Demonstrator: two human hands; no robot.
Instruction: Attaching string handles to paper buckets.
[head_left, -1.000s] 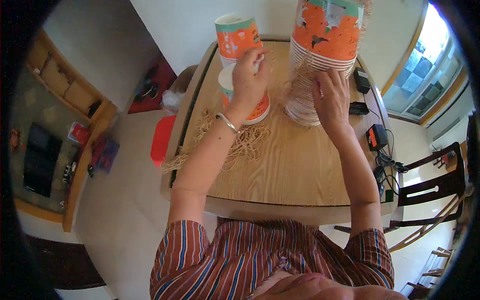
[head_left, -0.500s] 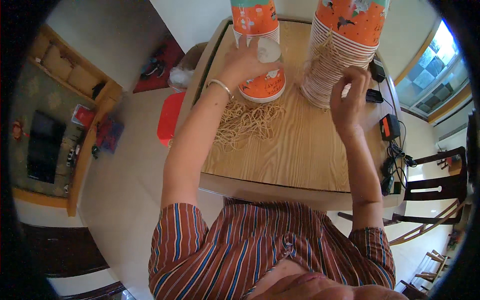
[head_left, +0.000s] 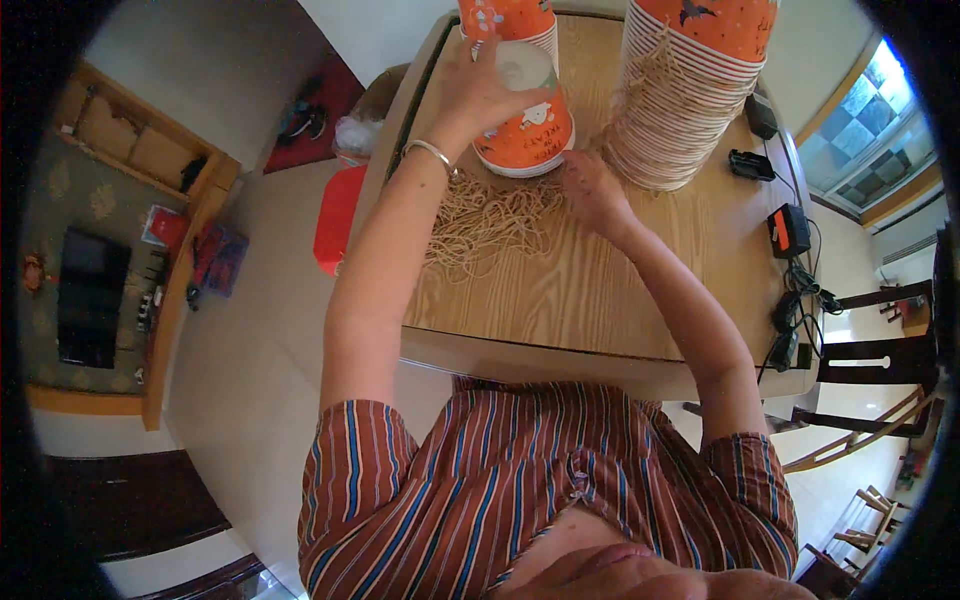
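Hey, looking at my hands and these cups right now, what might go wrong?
The tall cup stack stands close to your right hand, so a bump might topple it. The loose beige strands lie right by the orange cup at your left hand, and could snag on its rim.

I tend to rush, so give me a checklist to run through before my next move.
1. Left hand at the front orange cup: ok, thumb across its front, fingers at its far left side.
2. Cup upside down: ok, pale base up, rim down.
3. Right hand touching the rim: cannot tell; its fingertips are right beside it.
4. Tan strands within reach: ok, heaped on the table between the forearms.
5. Tall cup stack free of strands: not ok, some hang down its side.
6. Black cables away from both hands: ok, at the table's right edge.
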